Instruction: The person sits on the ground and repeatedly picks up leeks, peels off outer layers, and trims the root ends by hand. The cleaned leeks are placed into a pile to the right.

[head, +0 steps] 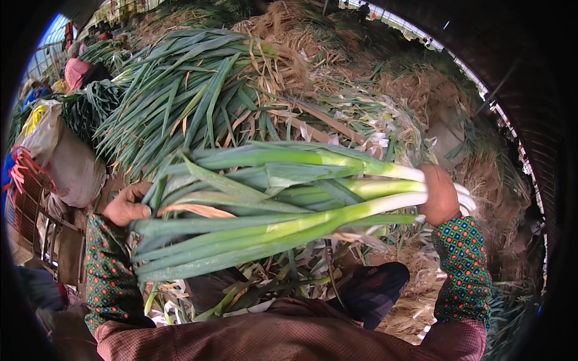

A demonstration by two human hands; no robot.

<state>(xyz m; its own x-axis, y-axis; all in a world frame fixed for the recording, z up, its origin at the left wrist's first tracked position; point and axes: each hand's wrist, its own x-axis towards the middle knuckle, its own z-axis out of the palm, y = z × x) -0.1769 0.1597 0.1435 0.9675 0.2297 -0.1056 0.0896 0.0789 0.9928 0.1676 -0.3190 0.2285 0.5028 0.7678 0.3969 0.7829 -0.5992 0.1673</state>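
Observation:
A bunch of large green onions spans the space before me, held crosswise above my lap. My right hand is wrapped around the white stems near the root end, and the pale root tips stick out past it. At the other end, my left hand grips part of the green leaves, its thumb in front and its fingertips hidden behind them. Several lower leaves hang loose below that hand. One dry tan leaf shows among the green ones.
Beyond the bunch lies a big heap of untrimmed green onions with dry roots. Peeled leaf scraps and root litter cover the ground. At left stand a stuffed white sack, pink ties and a metal frame. People are farther back.

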